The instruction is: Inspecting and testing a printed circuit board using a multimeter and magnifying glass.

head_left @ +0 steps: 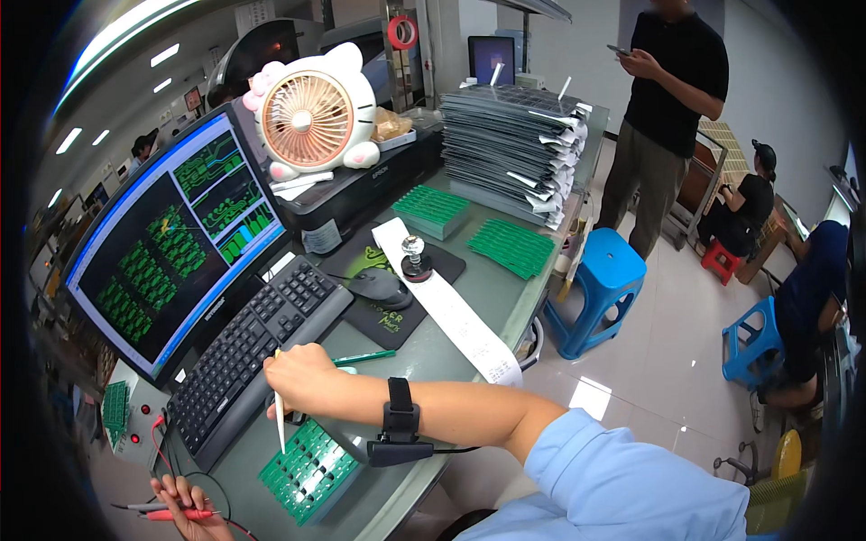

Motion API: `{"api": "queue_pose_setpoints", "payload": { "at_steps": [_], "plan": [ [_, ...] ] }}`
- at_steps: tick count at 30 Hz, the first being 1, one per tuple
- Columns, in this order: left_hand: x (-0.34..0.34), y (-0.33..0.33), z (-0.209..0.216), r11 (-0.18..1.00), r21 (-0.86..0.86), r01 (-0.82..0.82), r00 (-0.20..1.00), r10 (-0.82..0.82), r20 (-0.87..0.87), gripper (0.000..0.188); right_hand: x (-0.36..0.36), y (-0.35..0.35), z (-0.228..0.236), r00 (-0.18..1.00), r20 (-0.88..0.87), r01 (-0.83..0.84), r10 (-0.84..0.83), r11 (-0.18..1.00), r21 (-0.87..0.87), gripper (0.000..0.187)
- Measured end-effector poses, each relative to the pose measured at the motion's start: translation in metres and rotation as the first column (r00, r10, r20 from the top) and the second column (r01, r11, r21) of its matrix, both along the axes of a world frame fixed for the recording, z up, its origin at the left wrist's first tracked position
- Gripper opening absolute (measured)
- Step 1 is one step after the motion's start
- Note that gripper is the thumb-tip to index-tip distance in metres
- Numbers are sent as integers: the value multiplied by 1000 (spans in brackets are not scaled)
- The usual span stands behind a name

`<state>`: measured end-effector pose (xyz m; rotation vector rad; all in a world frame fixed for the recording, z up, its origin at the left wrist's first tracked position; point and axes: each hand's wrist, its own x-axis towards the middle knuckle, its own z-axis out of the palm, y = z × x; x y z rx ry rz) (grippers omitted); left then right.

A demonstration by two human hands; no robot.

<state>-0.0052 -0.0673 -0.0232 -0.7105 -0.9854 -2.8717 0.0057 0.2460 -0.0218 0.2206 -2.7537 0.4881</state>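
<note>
My right hand (311,379) is closed around a slim white pen-like stick (280,424). Its tip points down at the edge of a green circuit board panel (311,469) covered with small dark parts; I cannot tell whether it touches. At the lower left, my left hand (188,509) has its fingers closed on a red test probe (176,515). A darker test probe (135,507) sticks out beside the red one from the same hand. A red lead (160,442) runs to a light box (135,410) with red knobs. Just beyond my right hand lies a thin green strip (365,357).
A keyboard (262,334) and monitor (171,243) stand at the left. Further back are a mouse (379,287), a paper strip (451,311) under a stamp (414,257), green board stacks (431,209), a tall pile of trays (505,144) and a cat-shaped fan (311,117). Several people are at right.
</note>
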Motion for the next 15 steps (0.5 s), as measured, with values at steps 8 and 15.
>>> {"api": "queue_pose_setpoints", "payload": {
  "at_steps": [8,15],
  "plan": [
    [15,28,49,998,59,-29,989,20,148,18,-6,5,-9,933,-351,14,-81,982,-190,43],
    [-8,42,51,978,-139,153,986,-160,-39,20,-11,3,-20,881,-457,-69,-122,923,-379,32]
  ]
}}
